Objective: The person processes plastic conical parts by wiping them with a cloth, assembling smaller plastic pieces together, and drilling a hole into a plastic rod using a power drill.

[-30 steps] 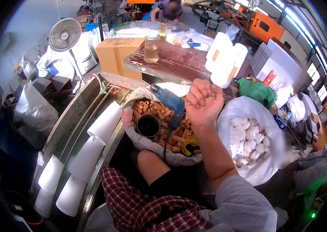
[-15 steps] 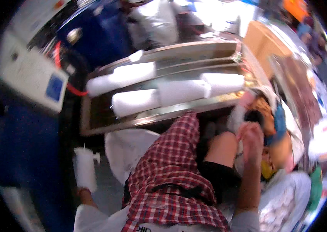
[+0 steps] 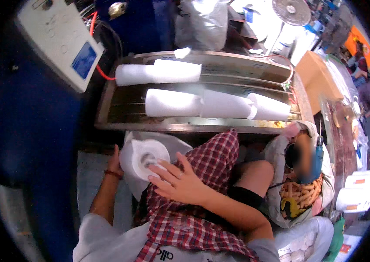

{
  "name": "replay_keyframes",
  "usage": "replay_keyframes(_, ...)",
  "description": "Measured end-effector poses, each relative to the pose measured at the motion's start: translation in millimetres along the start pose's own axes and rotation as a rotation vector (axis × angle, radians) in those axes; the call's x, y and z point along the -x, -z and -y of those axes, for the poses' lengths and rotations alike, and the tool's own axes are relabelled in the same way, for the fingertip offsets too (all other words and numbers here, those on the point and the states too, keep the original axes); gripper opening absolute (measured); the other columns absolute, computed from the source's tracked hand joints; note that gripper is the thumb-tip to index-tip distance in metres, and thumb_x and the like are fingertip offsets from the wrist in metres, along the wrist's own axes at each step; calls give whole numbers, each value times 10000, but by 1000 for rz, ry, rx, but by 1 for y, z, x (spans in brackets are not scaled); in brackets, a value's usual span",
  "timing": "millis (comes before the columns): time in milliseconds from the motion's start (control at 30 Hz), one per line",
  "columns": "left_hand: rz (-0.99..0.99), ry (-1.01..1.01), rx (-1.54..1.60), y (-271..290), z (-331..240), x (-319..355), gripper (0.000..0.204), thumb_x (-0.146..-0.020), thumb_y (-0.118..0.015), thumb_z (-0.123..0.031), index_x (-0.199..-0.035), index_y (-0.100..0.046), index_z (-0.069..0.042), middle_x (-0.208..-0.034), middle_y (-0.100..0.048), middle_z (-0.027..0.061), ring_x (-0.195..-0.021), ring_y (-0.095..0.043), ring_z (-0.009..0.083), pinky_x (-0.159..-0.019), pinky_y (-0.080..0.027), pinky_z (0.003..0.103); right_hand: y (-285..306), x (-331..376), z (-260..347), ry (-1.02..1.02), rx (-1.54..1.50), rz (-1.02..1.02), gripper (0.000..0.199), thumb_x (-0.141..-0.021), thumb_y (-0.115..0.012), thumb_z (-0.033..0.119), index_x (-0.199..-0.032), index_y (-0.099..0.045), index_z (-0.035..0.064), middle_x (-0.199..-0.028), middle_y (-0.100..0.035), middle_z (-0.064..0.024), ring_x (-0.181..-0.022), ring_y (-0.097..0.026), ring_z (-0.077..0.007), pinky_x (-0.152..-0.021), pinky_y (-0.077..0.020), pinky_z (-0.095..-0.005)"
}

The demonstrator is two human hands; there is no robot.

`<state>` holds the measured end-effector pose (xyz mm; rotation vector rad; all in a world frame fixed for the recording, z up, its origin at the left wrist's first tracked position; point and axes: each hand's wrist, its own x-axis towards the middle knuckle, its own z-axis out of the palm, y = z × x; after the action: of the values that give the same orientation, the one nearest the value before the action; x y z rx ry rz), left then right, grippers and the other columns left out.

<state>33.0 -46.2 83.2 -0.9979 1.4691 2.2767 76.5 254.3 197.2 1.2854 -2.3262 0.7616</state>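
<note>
A white tapered roll (image 3: 153,150), wound like a cone of yarn, stands over my lap on the left, its end with the dark hollow core facing up. My left hand (image 3: 115,164) grips it from the left side; the fingers behind it are hidden. At the core's opening, my right hand (image 3: 177,180) reaches in from the right with its fingers spread, their tips at the roll's end. Beyond my knees, more white rolls (image 3: 174,103) lie in two rows along rods in a long wood-edged trough (image 3: 193,126).
To my right a white sack (image 3: 276,205) holds orange-brown pieces (image 3: 300,192) and a blue power drill (image 3: 316,163). Another bag (image 3: 307,238) sits below it. A cardboard box (image 3: 318,81) and a standing fan (image 3: 292,11) are farther back. A grey control box (image 3: 62,43) projects at the left.
My left hand has brought the white roll from low on the left up to my lap. My right hand has come across from beside the sack to the roll's end. The view has shifted.
</note>
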Motion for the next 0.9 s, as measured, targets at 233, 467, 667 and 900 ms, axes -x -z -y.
replay_keyframes(233,190,181,-12,47,78,-52,585,-906,-452,-541,-1240,-496,-63,-1156,-591,85,-1015,-582,220,-866,-478,369,-30,8,9,-126,-106,204,582,-814,-624,300,-1299,-432,44,-1078,-592,-101,-1067,-572,-249,-1061,-187,-568)
replay_keyframes(467,240,190,71,26,67,-19,589,-915,-439,-529,-1267,-462,-58,-1163,-590,88,-1018,-586,237,-871,-480,368,-37,1,21,-93,-80,176,610,-797,-636,288,-1319,-422,59,-1053,-614,-115,-988,-576,-273,-1055,-207,-556)
replay_keyframes(667,306,222,165,48,82,-36,614,-904,-431,-559,-1287,-454,-79,-1203,-568,90,-1096,-542,249,-928,-444,395,-38,-2,24,-109,-79,215,623,-783,-646,294,-1322,-422,76,-1113,-605,-70,-1127,-505,-249,-1055,-187,-576)
replay_keyframes(900,373,-110,158,5,6,-28,661,-903,-367,-608,-1282,-480,-78,-1246,-544,78,-1148,-501,220,-961,-411,379,-7,-1,5,-180,63,113,533,-763,-658,241,-1246,-490,93,-1226,-540,-60,-1199,-459,-243,-1062,-182,-560)
